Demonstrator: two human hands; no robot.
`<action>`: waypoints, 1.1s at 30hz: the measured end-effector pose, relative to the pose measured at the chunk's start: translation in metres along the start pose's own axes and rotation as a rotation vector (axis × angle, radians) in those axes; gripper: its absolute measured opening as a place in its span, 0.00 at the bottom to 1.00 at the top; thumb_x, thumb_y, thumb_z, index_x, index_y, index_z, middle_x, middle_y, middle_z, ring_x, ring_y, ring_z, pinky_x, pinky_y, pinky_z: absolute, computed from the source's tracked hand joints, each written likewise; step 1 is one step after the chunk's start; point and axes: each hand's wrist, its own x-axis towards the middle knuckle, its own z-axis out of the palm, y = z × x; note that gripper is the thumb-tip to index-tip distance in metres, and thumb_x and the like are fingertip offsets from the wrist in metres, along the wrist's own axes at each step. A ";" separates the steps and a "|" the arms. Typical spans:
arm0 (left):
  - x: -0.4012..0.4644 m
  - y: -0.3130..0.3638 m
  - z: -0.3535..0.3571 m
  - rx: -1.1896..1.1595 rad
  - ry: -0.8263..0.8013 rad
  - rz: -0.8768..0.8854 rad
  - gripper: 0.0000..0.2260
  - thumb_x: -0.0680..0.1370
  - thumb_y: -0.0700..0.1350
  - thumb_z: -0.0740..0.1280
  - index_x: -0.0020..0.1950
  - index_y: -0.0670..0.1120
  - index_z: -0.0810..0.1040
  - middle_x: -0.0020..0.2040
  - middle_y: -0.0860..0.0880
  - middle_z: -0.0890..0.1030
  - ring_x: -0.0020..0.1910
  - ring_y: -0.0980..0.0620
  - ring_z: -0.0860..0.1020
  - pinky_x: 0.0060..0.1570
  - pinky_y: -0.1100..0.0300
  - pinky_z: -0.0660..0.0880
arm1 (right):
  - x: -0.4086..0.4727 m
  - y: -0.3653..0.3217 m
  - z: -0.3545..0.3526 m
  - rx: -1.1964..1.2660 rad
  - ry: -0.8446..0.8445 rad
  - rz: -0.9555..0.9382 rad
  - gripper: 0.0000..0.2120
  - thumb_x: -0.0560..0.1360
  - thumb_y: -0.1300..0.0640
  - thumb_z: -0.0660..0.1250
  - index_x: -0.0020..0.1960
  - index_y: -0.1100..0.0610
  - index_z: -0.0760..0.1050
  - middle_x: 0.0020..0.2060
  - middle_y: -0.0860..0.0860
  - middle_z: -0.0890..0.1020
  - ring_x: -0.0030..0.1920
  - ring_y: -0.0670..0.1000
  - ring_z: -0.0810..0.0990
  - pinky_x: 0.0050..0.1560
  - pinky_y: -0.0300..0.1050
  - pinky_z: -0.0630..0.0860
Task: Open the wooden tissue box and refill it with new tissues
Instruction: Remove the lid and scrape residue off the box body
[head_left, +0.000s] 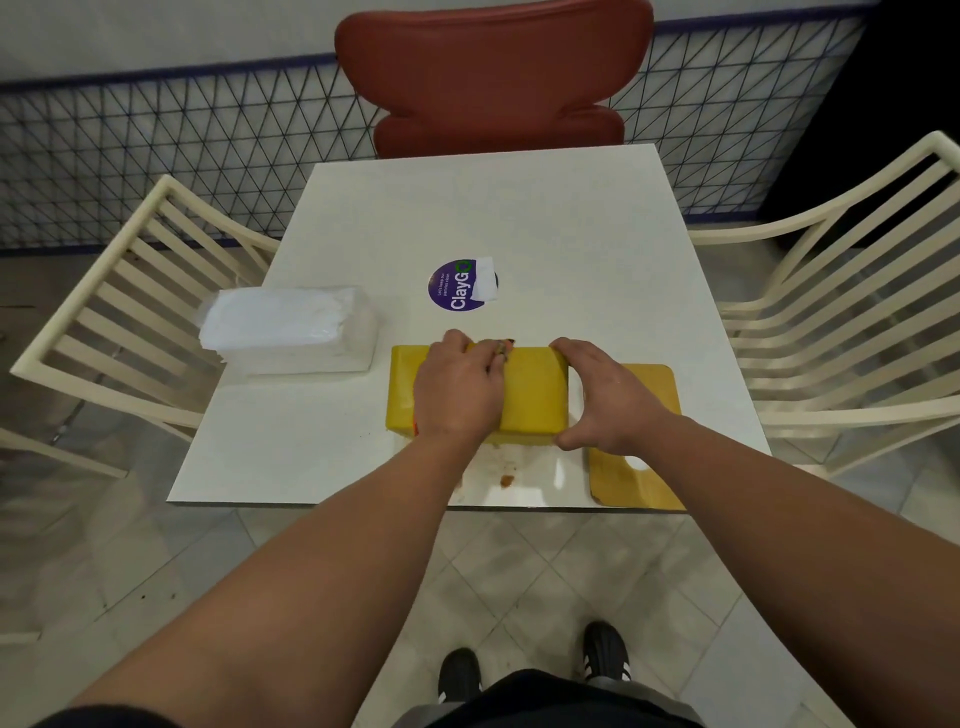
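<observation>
While both hands rest on the yellow wooden tissue box (530, 395) near the table's (467, 208) front edge, the step in hand looks like freeing the box body from its lid or base. Nearest the person, a flat yellow panel with an oval slot (636, 457) lies at the box's right, partly under the right wrist; it is probably the detached lid, though its join with the box is hidden. The left hand (457, 395) lies palm-down across the top, fingers curled over the far edge, gripping it. The right hand (608, 400) clamps the right end, thumb on the near corner, fingers over the far one. To do this well, I would press down steadily with the left while the right works evenly, avoiding a jerk. Farther left, well apart, sits the wrapped pack of new tissues (291, 330), untouched. Beyond lies a purple sticker (454, 291)
</observation>
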 end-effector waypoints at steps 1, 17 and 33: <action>0.000 -0.010 -0.005 0.002 0.025 -0.060 0.12 0.79 0.51 0.61 0.58 0.52 0.81 0.50 0.47 0.76 0.48 0.47 0.74 0.43 0.55 0.71 | 0.000 0.000 0.000 -0.006 -0.003 0.003 0.56 0.59 0.52 0.81 0.78 0.50 0.51 0.76 0.48 0.59 0.73 0.50 0.61 0.67 0.44 0.65; -0.005 -0.083 -0.035 -0.283 0.070 -0.457 0.14 0.80 0.52 0.61 0.58 0.47 0.79 0.53 0.46 0.73 0.42 0.52 0.71 0.44 0.61 0.67 | 0.026 -0.041 -0.005 -0.504 -0.085 -0.108 0.61 0.56 0.29 0.73 0.78 0.49 0.48 0.73 0.50 0.60 0.71 0.55 0.62 0.70 0.55 0.60; -0.012 -0.142 -0.045 -0.407 0.115 -0.519 0.14 0.79 0.54 0.62 0.54 0.48 0.81 0.48 0.48 0.78 0.43 0.52 0.76 0.44 0.59 0.74 | 0.068 -0.136 0.030 -0.740 0.019 -0.229 0.53 0.58 0.32 0.70 0.74 0.54 0.54 0.63 0.52 0.69 0.60 0.56 0.72 0.61 0.56 0.65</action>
